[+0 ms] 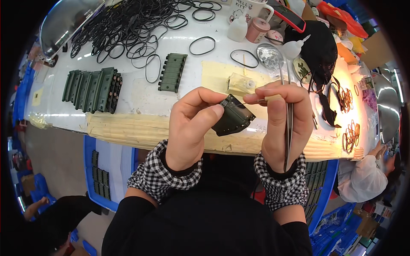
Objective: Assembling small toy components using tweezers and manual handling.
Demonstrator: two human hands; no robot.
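Observation:
My left hand (188, 128) pinches a dark green plastic part (235, 118) between thumb and fingers, tilted above the table's front edge. In my right hand (294, 109) the thumb and forefinger close on a thin needle-like tool (255, 101), whose dark tip reaches the upper edge of the green part. Long metal tweezers (288, 136) are also held in that hand, running along the palm. Behind the hands, a small yellowish block with a clear round piece (242, 83) sits on a yellow sheet (212, 73). A ribbed green panel (173, 71) lies left of it.
Several green panels (92, 90) stand stacked at left. Black rubber bands (128, 25) heap at the back. A mug (249, 9), pink jar (258, 30), squeeze bottle (294, 48) and black mesh bag (318, 47) crowd the back right. Blue trays (89, 170) flank my lap.

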